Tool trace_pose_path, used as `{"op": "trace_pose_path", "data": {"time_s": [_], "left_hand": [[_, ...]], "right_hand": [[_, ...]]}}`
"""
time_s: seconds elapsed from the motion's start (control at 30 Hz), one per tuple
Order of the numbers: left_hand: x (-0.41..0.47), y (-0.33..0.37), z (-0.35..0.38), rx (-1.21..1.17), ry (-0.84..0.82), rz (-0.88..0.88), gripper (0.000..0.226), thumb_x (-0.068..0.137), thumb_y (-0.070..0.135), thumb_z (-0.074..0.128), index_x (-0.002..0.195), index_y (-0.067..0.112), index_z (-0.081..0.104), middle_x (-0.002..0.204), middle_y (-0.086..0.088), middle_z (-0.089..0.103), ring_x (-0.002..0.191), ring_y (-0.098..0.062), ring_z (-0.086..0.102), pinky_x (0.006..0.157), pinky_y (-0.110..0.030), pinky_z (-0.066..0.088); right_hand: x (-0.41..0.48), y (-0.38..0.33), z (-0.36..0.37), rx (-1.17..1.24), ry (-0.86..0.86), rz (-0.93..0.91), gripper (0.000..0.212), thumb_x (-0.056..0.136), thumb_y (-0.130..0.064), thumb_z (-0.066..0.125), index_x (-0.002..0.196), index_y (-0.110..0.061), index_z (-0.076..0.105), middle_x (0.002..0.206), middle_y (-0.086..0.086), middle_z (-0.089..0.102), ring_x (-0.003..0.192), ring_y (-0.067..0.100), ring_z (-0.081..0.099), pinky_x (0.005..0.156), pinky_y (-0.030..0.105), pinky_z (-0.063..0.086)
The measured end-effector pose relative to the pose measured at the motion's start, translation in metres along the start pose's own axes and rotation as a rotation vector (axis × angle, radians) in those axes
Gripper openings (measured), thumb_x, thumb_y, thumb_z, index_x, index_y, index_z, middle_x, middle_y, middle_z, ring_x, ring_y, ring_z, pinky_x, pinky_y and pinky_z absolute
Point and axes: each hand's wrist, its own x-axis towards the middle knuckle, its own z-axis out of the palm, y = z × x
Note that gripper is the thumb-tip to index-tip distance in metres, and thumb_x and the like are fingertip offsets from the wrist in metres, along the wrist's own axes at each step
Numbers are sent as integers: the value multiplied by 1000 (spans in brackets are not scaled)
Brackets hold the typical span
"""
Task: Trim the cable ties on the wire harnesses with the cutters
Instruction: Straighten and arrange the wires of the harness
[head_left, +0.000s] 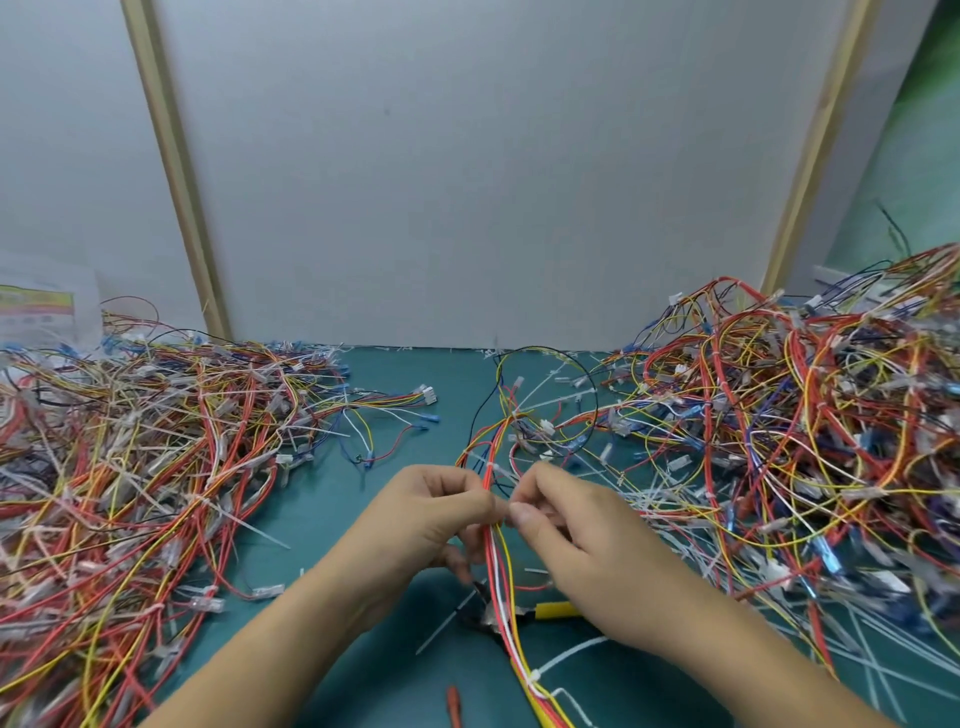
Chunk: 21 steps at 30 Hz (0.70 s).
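Above the mat (400, 379), left hand (434, 514) and right hand (569, 527) pinch the harness (496, 571); it runs near-to-far.

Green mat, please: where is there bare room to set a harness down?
Bare mat runs from the wall panel down to the left hand, between the left pile and the held harness. The right pile and loose ties are crowded.

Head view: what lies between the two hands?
The wire harness: its red, white and yellow wires run down between the left hand and right hand, shown in the head view.
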Motion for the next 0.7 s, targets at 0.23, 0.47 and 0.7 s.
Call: {"op": "trace_pose_path", "data": {"time_s": [0.23, 0.47, 0.7], "left_hand": [[1, -1, 7, 21, 16, 11, 21, 67, 17, 58, 47, 18, 55, 49, -4, 43, 42, -17, 42, 43, -24, 42], [3, -2, 6, 46, 37, 41, 23, 66, 16, 57, 43, 19, 53, 46, -4, 41, 39, -16, 43, 43, -21, 41], [3, -1, -3, 72, 65, 57, 38, 77, 36, 65, 48, 14, 55, 43, -9, 46, 37, -21, 50, 40, -24, 40]], "right_hand": [[4, -6, 7, 167, 27, 61, 37, 89, -25, 48, 57, -14, 34, 53, -6, 29, 53, 6, 30, 54, 36, 26], [6, -5, 9, 202, 39, 53, 33, 81, -32, 44, 52, -21, 33, 50, -8, 29, 50, 5, 29, 51, 32, 25], [5, -2, 6, 182, 55, 43, 33, 81, -25, 47, 54, -12, 31, 54, -2, 26, 53, 7, 28, 53, 36, 24]]}}
